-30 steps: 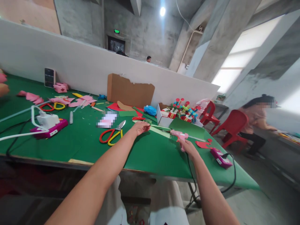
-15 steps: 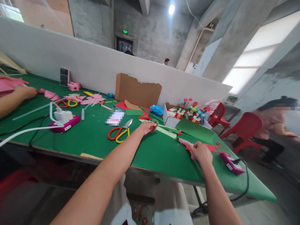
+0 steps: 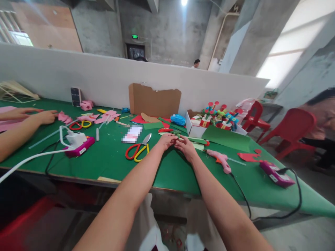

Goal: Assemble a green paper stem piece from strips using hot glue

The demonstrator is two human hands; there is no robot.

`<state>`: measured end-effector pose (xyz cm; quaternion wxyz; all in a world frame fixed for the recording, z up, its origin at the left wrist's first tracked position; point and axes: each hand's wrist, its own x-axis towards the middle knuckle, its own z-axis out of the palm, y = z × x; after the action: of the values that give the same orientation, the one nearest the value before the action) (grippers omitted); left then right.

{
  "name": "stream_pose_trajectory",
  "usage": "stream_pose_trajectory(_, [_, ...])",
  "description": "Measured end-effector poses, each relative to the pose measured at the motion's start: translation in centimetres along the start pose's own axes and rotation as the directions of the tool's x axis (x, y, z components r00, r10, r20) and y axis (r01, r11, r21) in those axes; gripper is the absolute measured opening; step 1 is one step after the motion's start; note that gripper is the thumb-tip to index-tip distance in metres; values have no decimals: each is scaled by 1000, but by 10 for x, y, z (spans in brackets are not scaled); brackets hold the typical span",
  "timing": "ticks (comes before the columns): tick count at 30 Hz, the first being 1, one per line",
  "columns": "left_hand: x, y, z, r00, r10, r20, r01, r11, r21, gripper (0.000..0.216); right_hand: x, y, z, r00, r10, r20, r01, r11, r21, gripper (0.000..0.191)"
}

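My left hand point(image 3: 168, 140) and my right hand point(image 3: 185, 145) meet over the middle of the table. Their fingertips are closed on a small green paper piece point(image 3: 178, 136), mostly hidden by the fingers. A folded, spring-like green strip shows just behind it. The pink hot glue gun point(image 3: 220, 159) lies on the table to the right of my right hand, with nobody holding it. Light green paper strips point(image 3: 197, 146) lie beyond my right hand. Scissors with red and yellow handles point(image 3: 138, 150) rest open-bladed to the left of my left hand.
A white box point(image 3: 192, 130) of colourful paper figures stands at the back right. Power strips point(image 3: 277, 174) with cables lie at both sides. A brown cardboard piece point(image 3: 155, 101) leans on the white partition. At far left, another person's hands point(image 3: 44, 116) work on pink paper.
My right hand has let go of the glue gun, leaving it on the table, and has moved left to join my left hand at the green paper piece. The view has shifted slightly.
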<state>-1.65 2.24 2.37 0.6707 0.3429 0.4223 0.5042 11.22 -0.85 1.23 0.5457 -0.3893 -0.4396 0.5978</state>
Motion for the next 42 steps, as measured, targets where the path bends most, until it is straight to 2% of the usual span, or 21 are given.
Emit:
stream_pose_trajectory(4, [-4, -1, 2, 1000, -1, 10, 0, 999, 35, 25, 1, 8, -7, 999, -26, -21, 26, 999, 33, 43])
stream_pose_trajectory(14, [-6, -4, 1, 999, 31, 30, -34, 994, 107, 20, 12, 18, -6, 991, -101, -84, 100, 995, -18, 24])
stream_pose_trajectory(18, [-8, -4, 1, 999, 35, 41, -39, 993, 115, 20, 10, 16, -7, 997, -81, -18, 81, 997, 10, 17])
stream_pose_trajectory(24, [-9, -3, 2, 999, 46, 25, -50, 981, 185, 25, 8, 13, -7, 996, -24, -86, 31, 996, 84, 15])
stream_pose_trajectory(28, [-11, -2, 2, 998, 60, 30, -66, 969, 239, 29, 9, 12, -7, 997, 9, -71, -1, 993, 115, 12])
stream_pose_trajectory(42, [-14, 7, -4, 989, 149, 19, -149, 957, 248, 31, 8, 14, -7, 997, 0, -77, 8, 993, 115, 16])
